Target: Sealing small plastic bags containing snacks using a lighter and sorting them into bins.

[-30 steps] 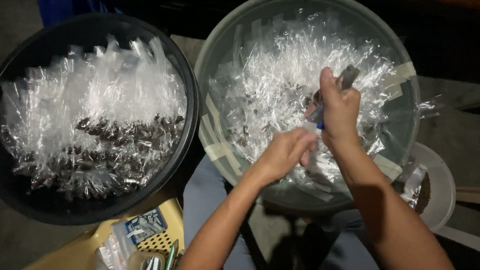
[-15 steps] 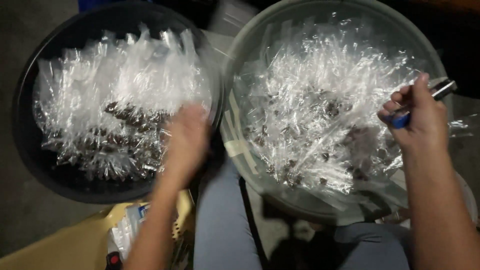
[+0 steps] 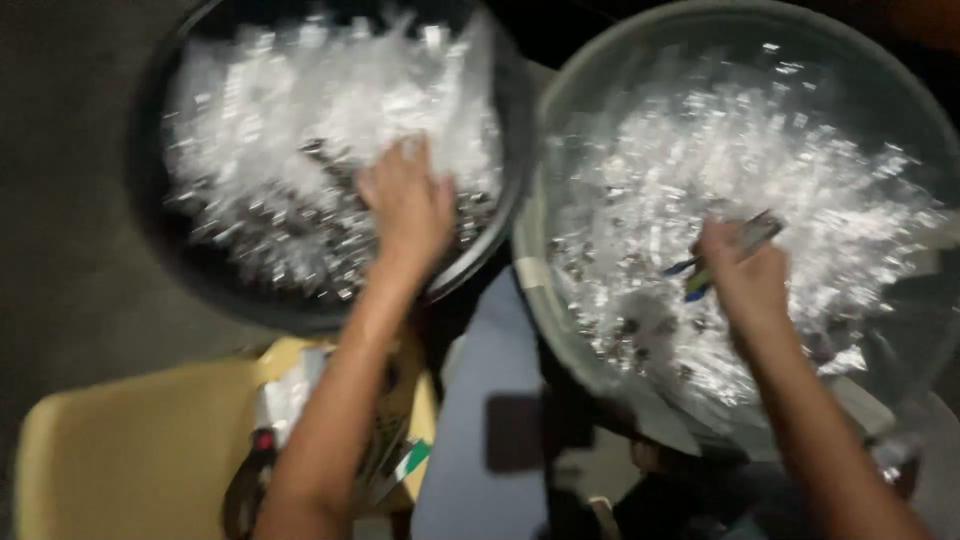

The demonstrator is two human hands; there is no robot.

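Note:
My left hand [image 3: 405, 205] reaches into the black round tub [image 3: 165, 250] on the left and rests, fingers spread, on its heap of small clear plastic packets [image 3: 290, 130]. Whether it grips a packet I cannot tell in the blur. My right hand [image 3: 745, 275] hovers over the grey round tub [image 3: 560, 100] on the right, closed around a small tool with a blue handle and metal tip [image 3: 730, 250]. That tub is also piled with clear packets [image 3: 780, 170].
A yellow plastic stool or basket [image 3: 130, 450] with a packet and small items sits at the lower left. My lap in blue-grey cloth [image 3: 480, 440] lies between the tubs. Dark floor surrounds the tubs.
My left hand left the grey tub, crossed to the black tub and now lies deeper in its packets. My right hand, still holding the tool, came back down toward the grey tub's middle.

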